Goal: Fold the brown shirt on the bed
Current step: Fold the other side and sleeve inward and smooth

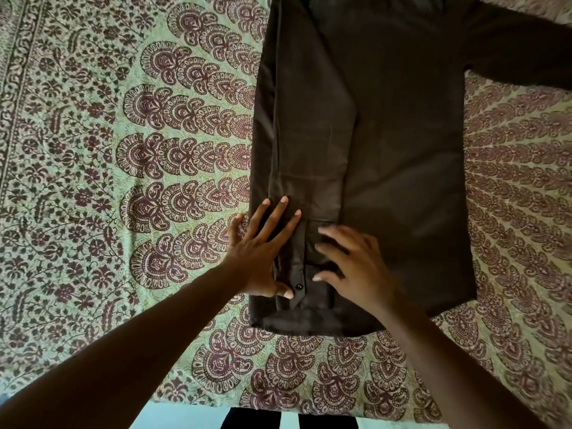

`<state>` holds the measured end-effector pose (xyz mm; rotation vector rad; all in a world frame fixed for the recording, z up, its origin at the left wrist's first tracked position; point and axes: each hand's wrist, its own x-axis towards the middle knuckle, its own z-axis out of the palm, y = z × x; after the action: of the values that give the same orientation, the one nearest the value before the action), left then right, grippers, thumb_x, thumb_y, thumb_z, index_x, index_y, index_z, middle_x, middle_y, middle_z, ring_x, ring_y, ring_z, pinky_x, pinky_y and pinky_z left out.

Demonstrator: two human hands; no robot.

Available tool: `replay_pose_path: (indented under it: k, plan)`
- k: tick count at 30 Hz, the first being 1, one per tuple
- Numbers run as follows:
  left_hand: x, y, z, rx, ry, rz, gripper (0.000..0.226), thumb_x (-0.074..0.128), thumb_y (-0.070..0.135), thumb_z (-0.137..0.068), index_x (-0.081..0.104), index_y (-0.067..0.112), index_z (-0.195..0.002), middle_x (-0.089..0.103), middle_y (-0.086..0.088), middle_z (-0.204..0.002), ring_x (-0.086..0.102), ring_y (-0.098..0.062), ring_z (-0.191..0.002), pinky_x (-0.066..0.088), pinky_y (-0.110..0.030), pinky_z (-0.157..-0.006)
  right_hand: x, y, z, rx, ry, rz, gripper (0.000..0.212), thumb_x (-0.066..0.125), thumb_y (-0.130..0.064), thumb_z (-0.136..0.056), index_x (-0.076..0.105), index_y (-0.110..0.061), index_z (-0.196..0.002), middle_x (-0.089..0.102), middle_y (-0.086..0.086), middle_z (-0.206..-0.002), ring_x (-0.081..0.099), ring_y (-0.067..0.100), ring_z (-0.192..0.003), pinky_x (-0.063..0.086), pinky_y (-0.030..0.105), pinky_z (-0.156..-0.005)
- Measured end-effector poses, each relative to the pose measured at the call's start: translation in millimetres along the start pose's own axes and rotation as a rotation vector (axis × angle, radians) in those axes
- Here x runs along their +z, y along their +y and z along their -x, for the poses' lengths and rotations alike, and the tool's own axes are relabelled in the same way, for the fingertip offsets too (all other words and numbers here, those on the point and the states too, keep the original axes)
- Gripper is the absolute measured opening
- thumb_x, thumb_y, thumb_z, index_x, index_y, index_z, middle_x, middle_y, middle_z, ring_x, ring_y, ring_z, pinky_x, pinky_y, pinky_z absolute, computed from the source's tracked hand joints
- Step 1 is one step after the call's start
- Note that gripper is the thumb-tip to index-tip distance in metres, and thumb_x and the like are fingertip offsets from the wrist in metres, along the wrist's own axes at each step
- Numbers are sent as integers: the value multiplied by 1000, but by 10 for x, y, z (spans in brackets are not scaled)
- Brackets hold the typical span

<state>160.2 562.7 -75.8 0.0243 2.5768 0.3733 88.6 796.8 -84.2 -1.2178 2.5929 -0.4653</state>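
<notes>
My left hand (263, 252) and right hand (356, 267) lay flat, holding nothing, pressing the folded sleeve (309, 168) onto the brown shirt (408, 168) (mid-frame). Other sleeve (520, 54), upper right, probably came next.

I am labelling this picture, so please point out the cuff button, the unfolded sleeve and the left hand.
cuff button (299, 286): head view, on the dark round button itself.
unfolded sleeve (523, 54): head view, middle of the sleeve lying spread to the right.
left hand (263, 252): head view, back of the hand.
</notes>
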Motion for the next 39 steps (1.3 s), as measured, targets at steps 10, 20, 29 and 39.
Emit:
replay_pose_path:
  k: [10, 20, 29, 39]
  plan:
    - [25, 27, -37, -46, -33, -68, 165, 67, 94, -44, -34, 24, -154, -48, -3, -158, -36, -27, -150, -4, -73, -116, -211, 500, -1129, 1, -120, 229, 58, 36, -65, -99, 35, -44, -153, 16, -8, -170, 19, 18, -155, 32, 63, -108]
    - [-36, -71, -75, -42, -25, -10, 164, 63, 99, -36, -34, 37, -152, -47, 1, -158, -32, -24, -152, 0, -77, -113, -210, 389, -1261, -178, -120, 302, 56, 52, -56, -95, 53, -26, -142, 34, 3, -162, 39, 30, -143, 36, 53, -101]
    - [-32, -75, -68, -42, -16, 4, 165, 62, 101, -33, -31, 37, -154, -42, 2, -161, -27, -24, -154, 6, -78, -111, 54, 149, -355, -165, 34, 106, 47, 74, -49, -84, 69, -15, -116, 56, 9, -140, 54, 29, -128, 46, 46, -95]
    - [-317, 300, -36, -198, -163, -11, 160, 86, 71, -52, -32, 32, -154, -48, 0, -157, -32, -32, -151, 0, -79, -113, 21, 90, 12, 130, 276, -201, 29, 77, -27, -88, 74, -12, -113, 64, 7, -130, 64, 29, -116, 56, 48, -90]
